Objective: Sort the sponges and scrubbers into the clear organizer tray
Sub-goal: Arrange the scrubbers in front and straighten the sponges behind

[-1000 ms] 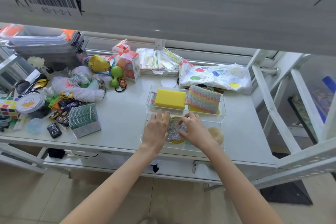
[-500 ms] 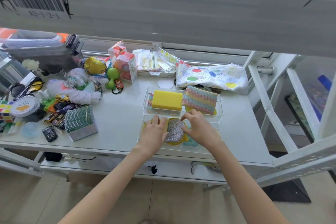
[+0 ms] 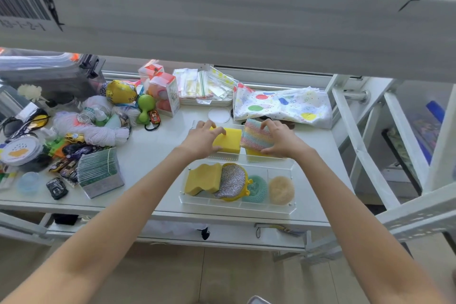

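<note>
Left hand (image 3: 202, 138) curls around the yellow sponge (image 3: 228, 140), right hand (image 3: 280, 140) clasps the striped scrubber (image 3: 255, 134) — both likely light, squashy; grip the long sides.

Toy cars (image 3: 66, 165), white yarn (image 3: 98, 132), green dumbbell toy (image 3: 145, 108), spotted cloth (image 3: 283, 106), card stack (image 3: 100, 171) on white table (image 3: 153, 155).

Bare table (image 3: 158, 155) lies open left of the clear organizer tray (image 3: 237, 206); toy clutter (image 3: 81, 140) crowds farther left.

A barcode label (image 3: 23, 8) on the shelf beam (image 3: 246, 22) reads, blurrily, perhaps "A3-1-2-1".
</note>
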